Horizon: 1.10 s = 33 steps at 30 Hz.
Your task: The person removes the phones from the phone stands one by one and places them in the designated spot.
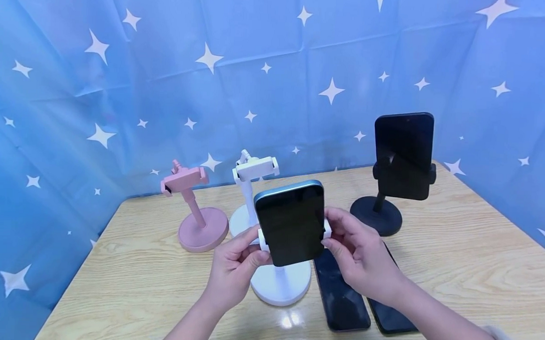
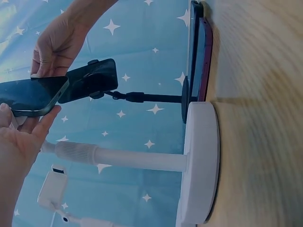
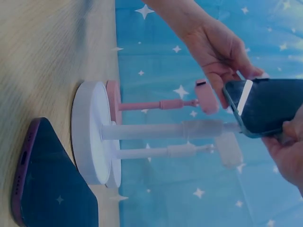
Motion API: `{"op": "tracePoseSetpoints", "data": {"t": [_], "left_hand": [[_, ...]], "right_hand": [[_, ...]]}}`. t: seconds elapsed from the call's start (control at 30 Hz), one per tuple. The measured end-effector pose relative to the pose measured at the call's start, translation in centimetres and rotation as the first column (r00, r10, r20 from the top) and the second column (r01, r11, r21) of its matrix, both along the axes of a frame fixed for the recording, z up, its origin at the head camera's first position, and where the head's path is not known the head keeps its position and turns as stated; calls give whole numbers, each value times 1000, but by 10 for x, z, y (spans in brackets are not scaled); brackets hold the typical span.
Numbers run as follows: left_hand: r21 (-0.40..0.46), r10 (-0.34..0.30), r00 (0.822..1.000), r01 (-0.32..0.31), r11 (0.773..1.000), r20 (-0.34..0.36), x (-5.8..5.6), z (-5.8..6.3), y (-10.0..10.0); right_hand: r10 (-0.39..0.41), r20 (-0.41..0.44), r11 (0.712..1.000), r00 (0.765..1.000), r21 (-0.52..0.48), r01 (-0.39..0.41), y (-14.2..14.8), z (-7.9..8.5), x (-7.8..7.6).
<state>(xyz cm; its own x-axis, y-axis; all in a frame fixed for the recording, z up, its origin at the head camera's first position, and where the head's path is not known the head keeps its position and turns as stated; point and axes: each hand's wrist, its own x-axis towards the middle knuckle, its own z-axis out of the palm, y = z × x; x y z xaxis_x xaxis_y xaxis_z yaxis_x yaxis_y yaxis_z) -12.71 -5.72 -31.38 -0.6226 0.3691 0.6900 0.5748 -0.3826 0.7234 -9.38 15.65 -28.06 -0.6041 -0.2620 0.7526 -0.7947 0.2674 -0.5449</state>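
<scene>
Creased blue cloth (image 1: 153, 91) with white stars hangs behind the wood-grained tabletop (image 1: 134, 270). Leftmost, a matte pink stand (image 1: 203, 230) has a round base. The left hand (image 1: 233, 273) pinches one clamp arm of the smooth front white stand (image 1: 281, 286); the rear white stand (image 1: 257, 168) is partly hidden behind. Between both hands, the glossy, round-cornered phone (image 1: 293, 226) sits tilted in that clamp. Two flat dark phones (image 1: 342, 297) lie partly under the right hand (image 1: 366, 258), which pinches the other arm. Farthest right, a black stand (image 1: 376, 216) carries an upright phone (image 1: 403, 154).
</scene>
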Motion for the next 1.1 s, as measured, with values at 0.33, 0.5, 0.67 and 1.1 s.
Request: {"op": "tracePoseSetpoints", "data": {"t": [0.33, 0.5, 0.67, 1.1], "left_hand": [[-23, 13, 1000, -13, 1000, -8, 2, -1, -3], [-62, 7, 998, -11, 998, -68, -2, 3, -7], [-153, 88, 980, -117, 981, -181, -10, 11, -11], [-359, -199, 941, 91, 929, -274, -42, 41, -4]], "right_hand": [[11, -35, 1000, 999, 6, -11, 1, -4, -1], [10, -70, 1000, 997, 20, -9, 2, -3, -2], [-94, -124, 988, 988, 107, 108, 4, 5, 2], [-342, -586, 907, 734, -3, 420, -59, 12, -19]]}}
